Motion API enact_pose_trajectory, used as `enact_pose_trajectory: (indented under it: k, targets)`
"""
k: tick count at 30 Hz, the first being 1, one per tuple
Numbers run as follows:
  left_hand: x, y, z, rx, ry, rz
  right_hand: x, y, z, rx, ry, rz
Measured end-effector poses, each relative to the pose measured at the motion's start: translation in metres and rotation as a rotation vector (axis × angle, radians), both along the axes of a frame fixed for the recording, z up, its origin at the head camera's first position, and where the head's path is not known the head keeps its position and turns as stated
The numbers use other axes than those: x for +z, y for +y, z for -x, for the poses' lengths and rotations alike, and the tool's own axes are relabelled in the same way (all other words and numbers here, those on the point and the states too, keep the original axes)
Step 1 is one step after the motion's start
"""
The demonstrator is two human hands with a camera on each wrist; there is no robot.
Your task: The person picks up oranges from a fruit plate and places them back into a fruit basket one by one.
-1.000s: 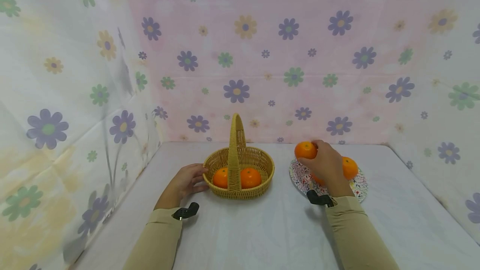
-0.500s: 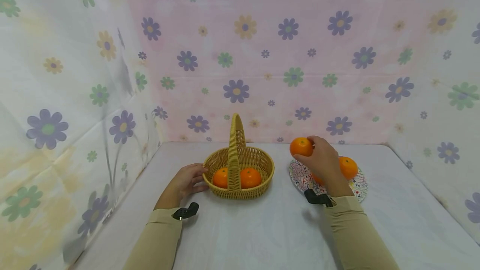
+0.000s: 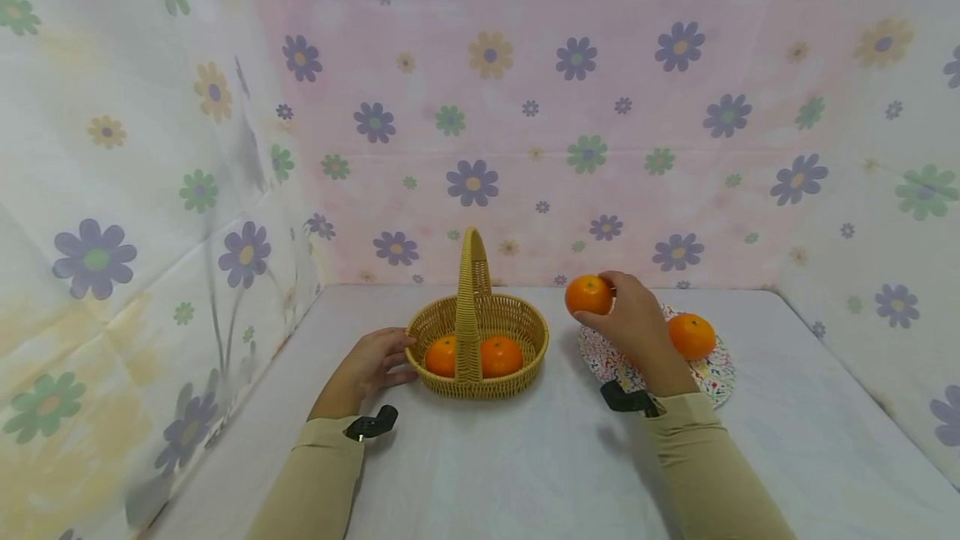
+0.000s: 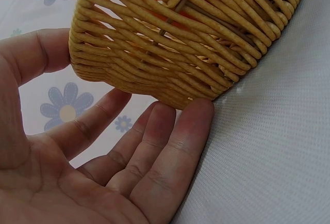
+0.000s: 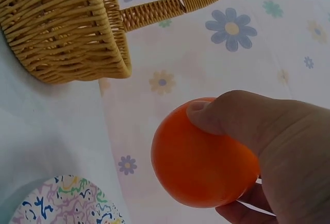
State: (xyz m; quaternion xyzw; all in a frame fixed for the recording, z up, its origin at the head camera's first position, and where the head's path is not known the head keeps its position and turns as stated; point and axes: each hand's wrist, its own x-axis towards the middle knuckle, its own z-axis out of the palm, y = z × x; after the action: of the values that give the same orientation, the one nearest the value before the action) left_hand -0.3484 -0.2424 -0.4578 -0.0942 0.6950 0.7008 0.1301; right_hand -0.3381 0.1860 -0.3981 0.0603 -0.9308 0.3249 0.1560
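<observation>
In the head view my right hand [image 3: 630,315] holds a mandarin [image 3: 588,296] above the table, left of the plate's back edge. The thumb [image 5: 227,113] lies across the near side of the fruit in the right wrist view, with fingers curled behind it. My left hand [image 3: 378,361] touches the left side of a woven basket [image 3: 480,390] with a tall arched handle. Seen from the left wrist, its fingers [image 4: 170,157] are extended against the basket's lower wall. Two mandarins sit inside, one [image 3: 501,356] right of the handle and one [image 3: 441,355] partly behind it.
A round plate [image 3: 600,357] with a colourful speckled pattern stands at the right, bearing a mandarin [image 3: 691,337]; my right hand and wrist cover part of it. White cloth [image 3: 495,473] covers the table. Flowered fabric [image 3: 525,215] rises behind and at both sides.
My right hand has carried the mandarin left and slightly up, from over the plate toward the basket. The left hand and the basket have stayed in place.
</observation>
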Motion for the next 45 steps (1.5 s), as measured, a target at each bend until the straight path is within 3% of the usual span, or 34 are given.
enact_pose_trajectory:
  k: [19, 45]
  targets:
    - [-0.002, -0.001, 0.0, 0.007, -0.01, -0.009, 0.004, -0.025, -0.01, 0.05, -0.029, -0.022]
    - [-0.003, -0.002, 0.002, 0.003, -0.009, -0.012, 0.003, -0.047, -0.016, 0.122, 0.052, -0.072]
